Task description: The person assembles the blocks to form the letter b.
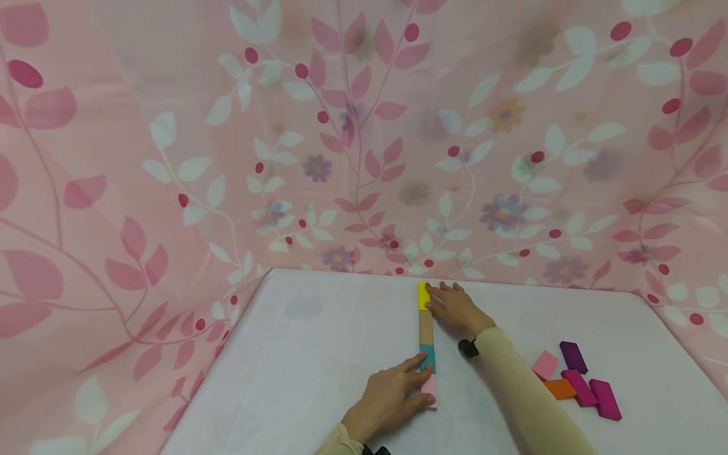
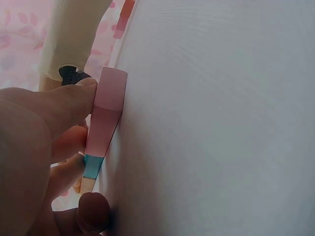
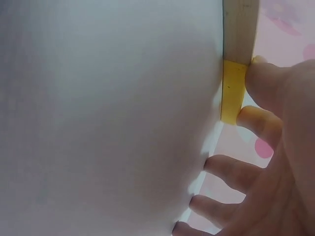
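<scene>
Four flat blocks lie end to end in a straight line on the white table: a yellow block [image 1: 422, 298] at the far end, a plain wood block [image 1: 426, 327], a teal block [image 1: 431, 354] and a pink block [image 1: 430, 385] nearest me. My left hand [image 1: 389, 398] rests its fingers on the teal block and its thumb on the pink one. At the far end, my right hand [image 1: 455, 309] touches the yellow block with thumb and index finger. Its other fingers spread out with their tips down on the table, as the right wrist view shows.
Right of the row, several loose blocks lie in a cluster: a light pink block [image 1: 546, 364], a purple block [image 1: 573, 357], an orange block [image 1: 560, 388] and two magenta blocks [image 1: 605, 399]. My right sleeve [image 1: 523, 392] partly covers them. A floral cloth [image 1: 364, 158] hangs behind the table [image 1: 313, 354].
</scene>
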Motion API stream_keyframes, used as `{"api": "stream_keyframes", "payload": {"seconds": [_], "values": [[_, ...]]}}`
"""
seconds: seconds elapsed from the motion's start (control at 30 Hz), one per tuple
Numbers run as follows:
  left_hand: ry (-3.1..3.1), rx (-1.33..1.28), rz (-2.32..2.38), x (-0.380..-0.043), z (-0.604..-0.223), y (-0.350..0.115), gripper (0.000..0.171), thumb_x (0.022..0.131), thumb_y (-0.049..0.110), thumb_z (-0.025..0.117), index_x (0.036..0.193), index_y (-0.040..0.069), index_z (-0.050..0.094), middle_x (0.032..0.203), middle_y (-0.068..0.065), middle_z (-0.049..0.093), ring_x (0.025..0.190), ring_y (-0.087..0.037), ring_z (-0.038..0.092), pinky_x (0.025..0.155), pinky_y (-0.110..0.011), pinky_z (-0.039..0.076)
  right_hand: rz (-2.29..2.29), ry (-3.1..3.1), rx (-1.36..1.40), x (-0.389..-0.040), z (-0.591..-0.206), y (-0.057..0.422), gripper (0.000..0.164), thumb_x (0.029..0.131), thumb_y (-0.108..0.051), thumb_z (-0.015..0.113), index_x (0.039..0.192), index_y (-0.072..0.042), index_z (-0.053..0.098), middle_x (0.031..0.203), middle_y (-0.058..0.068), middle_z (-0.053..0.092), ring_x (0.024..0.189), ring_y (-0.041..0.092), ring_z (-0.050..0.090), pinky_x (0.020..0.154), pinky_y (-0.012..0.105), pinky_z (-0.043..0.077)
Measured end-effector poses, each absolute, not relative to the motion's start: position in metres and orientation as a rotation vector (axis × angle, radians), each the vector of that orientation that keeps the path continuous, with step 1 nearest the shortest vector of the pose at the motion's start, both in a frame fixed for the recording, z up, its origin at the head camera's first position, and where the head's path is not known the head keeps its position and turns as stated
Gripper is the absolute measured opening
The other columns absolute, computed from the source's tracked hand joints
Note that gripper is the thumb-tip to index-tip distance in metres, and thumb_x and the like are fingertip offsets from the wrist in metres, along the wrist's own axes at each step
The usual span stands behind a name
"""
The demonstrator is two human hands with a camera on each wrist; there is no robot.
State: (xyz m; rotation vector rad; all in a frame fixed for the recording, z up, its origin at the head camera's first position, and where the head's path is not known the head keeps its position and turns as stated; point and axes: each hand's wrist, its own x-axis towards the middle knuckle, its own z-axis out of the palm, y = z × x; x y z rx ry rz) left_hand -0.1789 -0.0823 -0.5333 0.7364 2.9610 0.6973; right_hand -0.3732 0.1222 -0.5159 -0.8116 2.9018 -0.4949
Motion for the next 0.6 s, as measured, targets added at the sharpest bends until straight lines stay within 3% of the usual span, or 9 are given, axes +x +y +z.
{"api": "stream_keyframes", "payload": {"seconds": [0.2,0.43,0.6], "values": [[2.962,0.74,0.695,-0.179,-0.5324,-0.0819,0.053,0.1,0.054,0.068,0.147,0.03,0.065,0.164,0.01,0.05,0.128,-0.022,0.069,0.078,-0.037,0.059,-0.578,2.873,-0.724,-0.3721,-0.5176,0.1203,0.056,0.112,-0.032,0.049,0.161,-0.004,0.043,0.161,0.041,0.036,0.146,0.073,0.025,0.111,0.085,0.025],[2.965,0.726,0.688,-0.1795,-0.5324,-0.0818,0.054,0.1,0.054,0.068,0.148,0.031,0.065,0.164,0.011,0.049,0.129,-0.022,0.068,0.081,-0.039,0.06,-0.718,2.829,-0.684,-0.3747,-0.5223,0.1208,0.062,0.112,-0.035,0.044,0.168,-0.012,0.03,0.164,0.04,0.03,0.149,0.074,0.013,0.112,0.088,0.012],[2.965,0.713,0.685,-0.1781,-0.5323,-0.082,0.054,0.099,0.055,0.068,0.148,0.032,0.064,0.165,0.013,0.048,0.131,-0.022,0.068,0.084,-0.041,0.06,-0.742,2.819,-0.718,-0.3721,-0.52,0.121,0.06,0.111,-0.035,0.048,0.165,-0.01,0.037,0.161,0.045,0.029,0.146,0.077,0.013,0.11,0.09,0.011]]}}
